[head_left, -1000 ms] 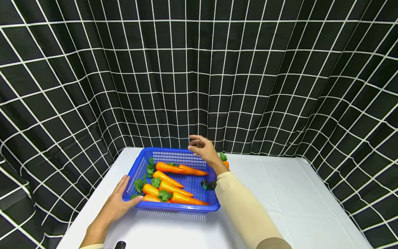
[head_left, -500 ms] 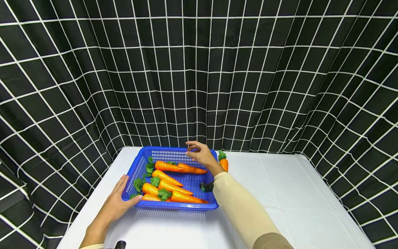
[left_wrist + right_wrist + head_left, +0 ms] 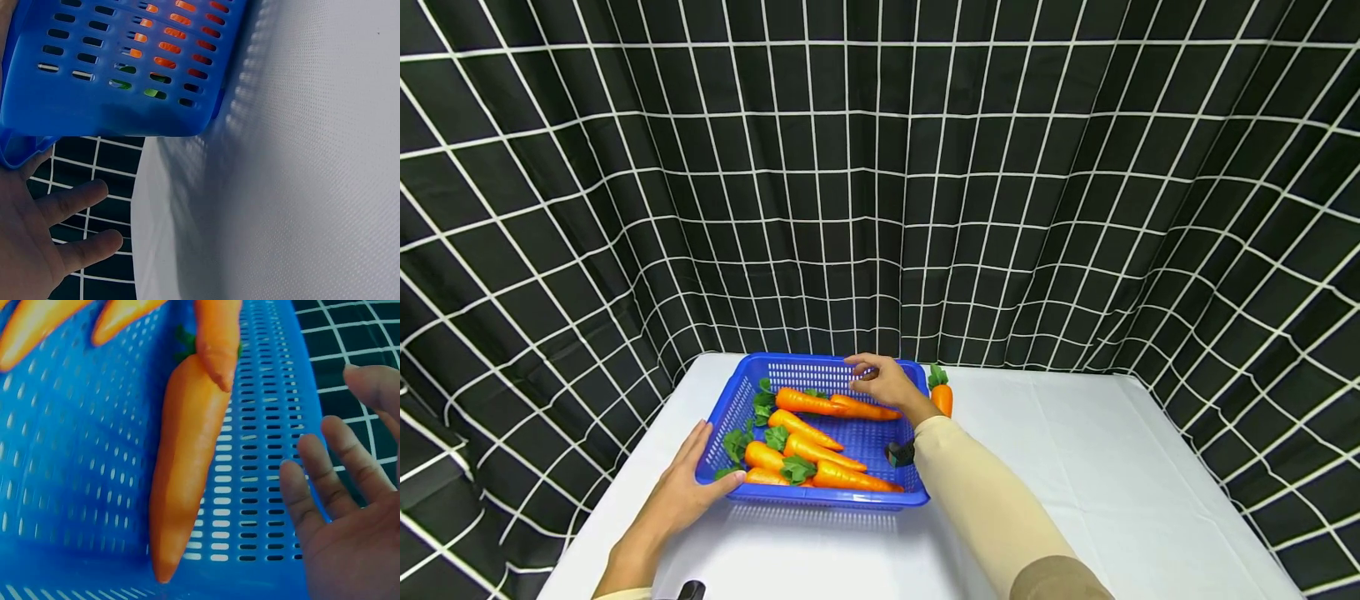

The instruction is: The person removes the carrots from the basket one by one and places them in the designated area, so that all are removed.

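Observation:
A blue plastic basket [image 3: 820,493] with slotted walls holds several orange carrots [image 3: 805,429] with green leafy tops. At its front left corner my left hand [image 3: 681,483] rests against the rim, fingers straight along the side and thumb on the front rim. The left wrist view shows two spread fingers [image 3: 81,250] apart from the basket. My right hand [image 3: 883,382] hovers over the back right part, fingers slightly bent and holding nothing. Nearest to it is a back carrot [image 3: 184,462], its top overlapped by another carrot's tip [image 3: 219,344].
Outside the basket, beyond its right wall, lies one more carrot [image 3: 942,400], partly hidden by my right arm. A white cloth covers the table [image 3: 1090,467]. Black curtains [image 3: 1000,167] with a white grid stand behind and on both sides.
My right hand has come down and slightly nearer over the back of the basket, showing more of the carrot outside. The left hand and the basket have stayed in place.

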Demonstrator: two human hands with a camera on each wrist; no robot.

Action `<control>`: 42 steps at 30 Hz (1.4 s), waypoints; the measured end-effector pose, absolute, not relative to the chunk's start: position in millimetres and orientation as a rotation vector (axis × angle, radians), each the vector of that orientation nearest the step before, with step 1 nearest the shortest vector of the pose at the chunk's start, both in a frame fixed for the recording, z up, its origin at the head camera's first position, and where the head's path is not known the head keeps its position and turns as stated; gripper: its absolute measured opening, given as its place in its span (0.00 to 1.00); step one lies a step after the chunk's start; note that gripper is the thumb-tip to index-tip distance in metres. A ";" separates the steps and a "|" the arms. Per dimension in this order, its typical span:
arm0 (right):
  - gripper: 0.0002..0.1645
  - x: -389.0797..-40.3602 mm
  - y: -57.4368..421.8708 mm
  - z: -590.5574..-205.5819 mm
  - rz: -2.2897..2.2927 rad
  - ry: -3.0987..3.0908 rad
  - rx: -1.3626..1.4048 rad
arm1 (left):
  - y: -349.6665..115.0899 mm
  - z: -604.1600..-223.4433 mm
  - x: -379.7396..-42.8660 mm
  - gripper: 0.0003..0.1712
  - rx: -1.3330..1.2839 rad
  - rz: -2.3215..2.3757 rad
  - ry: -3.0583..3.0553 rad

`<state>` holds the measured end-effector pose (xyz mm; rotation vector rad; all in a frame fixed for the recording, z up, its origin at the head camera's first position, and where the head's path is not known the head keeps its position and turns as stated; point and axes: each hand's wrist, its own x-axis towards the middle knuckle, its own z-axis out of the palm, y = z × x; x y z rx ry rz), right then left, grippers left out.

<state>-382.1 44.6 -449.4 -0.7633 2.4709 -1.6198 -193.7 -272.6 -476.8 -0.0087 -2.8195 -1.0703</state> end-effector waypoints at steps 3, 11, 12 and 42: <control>0.25 -381.4 45.3 -451.1 -1.545 2.494 -0.737 | -272.4 -476.3 -194.2 0.60 -0.008 -1.066 -2.820; 0.25 -383.6 46.2 -454.4 -1.337 2.614 -0.761 | -271.7 -475.2 -192.5 0.60 -0.015 -1.055 -2.823; 0.25 -384.3 45.8 -455.0 -1.310 2.629 -0.762 | -271.8 -475.0 -192.4 0.60 -0.015 -1.055 -2.823; 0.28 -387.7 31.5 -461.7 -0.923 2.567 -0.783 | -270.7 -476.2 -191.4 0.59 -0.012 -1.043 -2.803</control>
